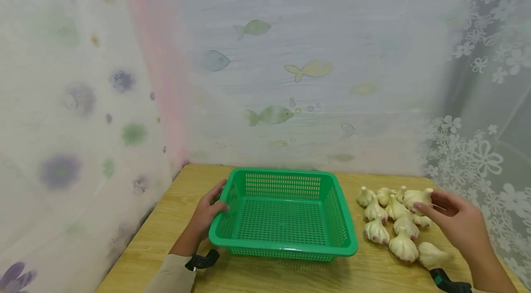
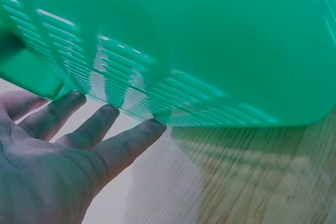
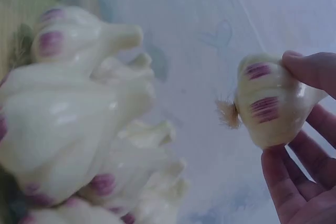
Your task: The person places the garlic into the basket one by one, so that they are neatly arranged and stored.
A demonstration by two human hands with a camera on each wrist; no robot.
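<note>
A green plastic basket (image 1: 282, 250) with slotted walls stands on the table, nothing inside it. At its left side is my left hand (image 1: 209, 210), thumb over the rim and fingers along the outside. In the left wrist view the extended fingers (image 2: 123, 148) touch the slotted wall. My right hand (image 1: 460, 221) pinches a garlic bulb (image 3: 268, 100) between thumb and fingertips, raised over the far right of the garlic pile. Purple streaks and a tuft of roots show on this bulb. Several more pale garlic bulbs (image 1: 375, 210) lie together right of the basket.
The wooden table (image 1: 182, 205) carries everything. A single garlic bulb (image 1: 432, 256) lies at the pile's near right end, close to the black wrist mount (image 1: 450, 282). Patterned curtains (image 1: 265, 76) hang behind the table and at both sides.
</note>
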